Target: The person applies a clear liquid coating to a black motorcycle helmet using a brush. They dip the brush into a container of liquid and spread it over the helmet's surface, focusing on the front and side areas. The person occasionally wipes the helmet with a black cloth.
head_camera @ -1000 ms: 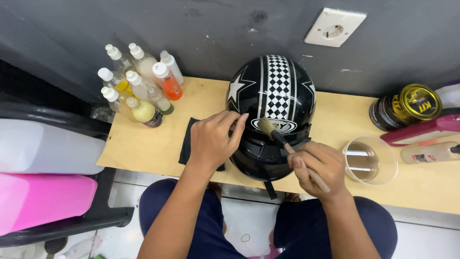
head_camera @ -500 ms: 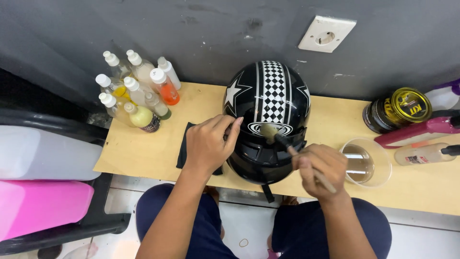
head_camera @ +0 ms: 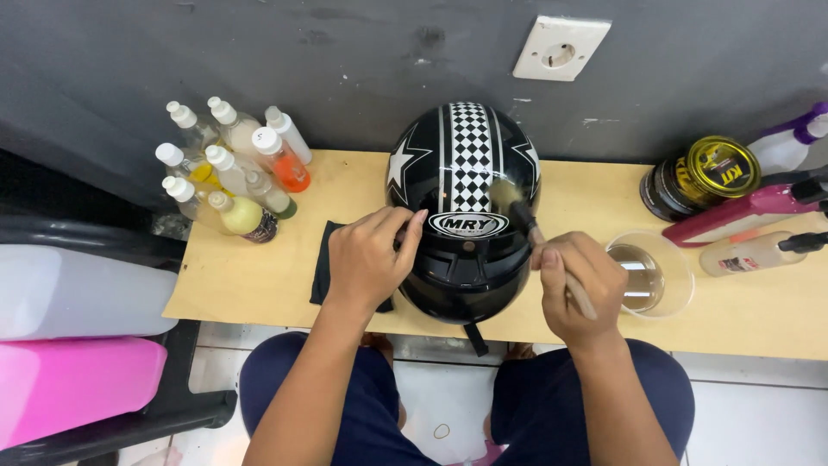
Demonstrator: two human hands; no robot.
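A black helmet (head_camera: 466,173) with white stars and a chequered stripe stands on the wooden shelf (head_camera: 259,276) in front of me. My left hand (head_camera: 369,259) rests flat on its left front side. My right hand (head_camera: 576,285) grips a small wooden-handled brush (head_camera: 517,211), whose bristles touch the helmet's front right, beside the oval badge. A dark cloth (head_camera: 326,259) lies under my left hand, partly hidden.
Several small squeeze bottles (head_camera: 233,168) stand at the shelf's left end. A clear cup (head_camera: 651,274) sits right of my right hand. A round gold-lidded tin (head_camera: 700,173) and spray bottles (head_camera: 759,211) are at the far right. White and pink containers (head_camera: 78,345) stand lower left.
My right hand has moved the brush up and to the right across the helmet's front. My left hand stays on the helmet's side.
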